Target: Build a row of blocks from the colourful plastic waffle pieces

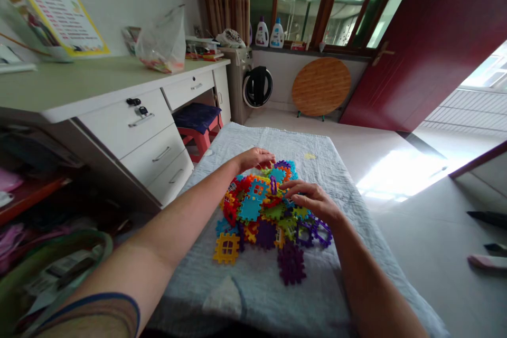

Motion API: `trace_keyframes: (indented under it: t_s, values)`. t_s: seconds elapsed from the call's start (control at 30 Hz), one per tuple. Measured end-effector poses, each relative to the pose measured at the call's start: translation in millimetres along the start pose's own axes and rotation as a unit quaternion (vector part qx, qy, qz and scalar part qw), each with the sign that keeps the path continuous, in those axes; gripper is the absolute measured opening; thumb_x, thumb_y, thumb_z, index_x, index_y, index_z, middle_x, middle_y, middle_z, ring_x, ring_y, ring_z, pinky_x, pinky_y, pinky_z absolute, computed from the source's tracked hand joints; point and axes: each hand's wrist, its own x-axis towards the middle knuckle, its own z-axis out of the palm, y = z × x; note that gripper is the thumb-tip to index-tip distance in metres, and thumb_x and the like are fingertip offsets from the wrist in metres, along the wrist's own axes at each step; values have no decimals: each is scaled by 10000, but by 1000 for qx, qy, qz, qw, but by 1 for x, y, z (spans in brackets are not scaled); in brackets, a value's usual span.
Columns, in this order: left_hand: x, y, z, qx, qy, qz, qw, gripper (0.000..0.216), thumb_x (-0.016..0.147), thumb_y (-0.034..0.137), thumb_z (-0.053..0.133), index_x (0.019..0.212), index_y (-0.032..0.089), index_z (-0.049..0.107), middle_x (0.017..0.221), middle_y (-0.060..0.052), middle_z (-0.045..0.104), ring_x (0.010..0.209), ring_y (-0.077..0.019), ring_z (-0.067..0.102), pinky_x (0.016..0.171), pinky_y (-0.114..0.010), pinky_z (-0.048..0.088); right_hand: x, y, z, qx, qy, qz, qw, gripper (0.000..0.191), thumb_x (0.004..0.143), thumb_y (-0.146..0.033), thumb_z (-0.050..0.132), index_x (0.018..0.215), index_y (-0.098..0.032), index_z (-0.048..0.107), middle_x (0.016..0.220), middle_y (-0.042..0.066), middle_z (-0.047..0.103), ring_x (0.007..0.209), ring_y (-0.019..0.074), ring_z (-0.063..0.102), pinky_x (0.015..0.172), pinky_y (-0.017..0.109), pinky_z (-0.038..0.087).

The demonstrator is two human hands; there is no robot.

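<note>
A heap of colourful plastic interlocking tiles (273,211) lies on the cloth-covered table. My left hand (255,158) is at the heap's far left edge, fingers loosely curved and apart, touching or just above the tiles. My right hand (311,198) rests over the heap's right side with its fingers stretched out. Neither hand visibly grips a tile. A yellow window tile (227,248) and a dark purple tile (291,264) lie at the near edge. Blue tiles (250,208) sit on top, and purple frame tiles (321,232) are at the right.
The light blue tablecloth (317,150) spreads around the heap. To the left stands a white desk (119,79) with a plastic bag (164,45) on it. A red stool (200,132), a washing machine (237,84) and a round wooden tabletop (322,84) are farther back.
</note>
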Motion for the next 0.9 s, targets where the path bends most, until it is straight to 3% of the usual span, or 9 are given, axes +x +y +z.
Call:
trace_keyframes:
  t_s: [0.07,0.13,0.23,0.33,0.47,0.63,0.8,0.9]
  values:
    - [18,1,4,103,76,3,992,568,740,617,569,978,114,684,971,-113,697,875,-216,629,793,-317,474,-1,3,-4,30,43,17,998,251,864,-435,586,857,-232,733,1132,46,686,1055,223,613,929,369,456]
    - [36,3,9,215,104,-22,971,639,719,631,583,1127,143,643,1212,-131,623,1073,-278,588,919,-350,443,-1,10,-9,24,132,37,990,268,854,-452,587,841,-220,721,1063,47,707,1008,217,622,901,355,457]
    - [56,8,22,323,66,-83,940,871,649,692,617,1376,238,462,1491,-144,365,1294,-369,425,1043,-429,357,-1,25,-19,-40,247,88,964,317,834,-483,574,896,-203,710,918,51,718,894,208,627,819,335,462]
    - [68,14,35,374,-8,-130,918,1038,535,738,671,1428,296,380,1536,-134,281,1351,-441,306,1056,-513,322,-2,39,-29,-165,285,157,931,377,832,-504,532,898,-177,707,785,52,680,740,190,592,708,316,445]
    - [73,17,47,426,-51,-103,897,939,489,632,759,1324,294,495,1447,-114,408,1294,-411,368,1008,-482,384,-5,51,-34,-292,259,188,901,392,843,-502,495,868,-172,705,842,70,660,687,173,564,697,317,431]
    - [65,22,52,440,-110,-11,891,703,547,394,774,1199,224,573,1208,-92,582,1021,-274,575,847,-340,478,-3,53,-28,-307,206,178,912,371,852,-478,501,911,-169,696,889,79,644,700,169,582,729,324,454]
    - [38,39,54,417,-112,103,896,377,654,209,673,1027,164,645,1021,-56,636,866,-183,595,732,-253,468,0,49,-19,-165,179,183,953,370,839,-433,522,1091,-184,630,939,77,647,734,176,615,675,320,500]
    - [9,48,53,393,-125,144,899,233,716,162,614,943,154,665,956,-39,639,807,-145,594,698,-229,458,1,45,-14,-51,128,166,977,381,824,-399,548,1147,-203,597,977,65,663,767,174,626,677,316,512]
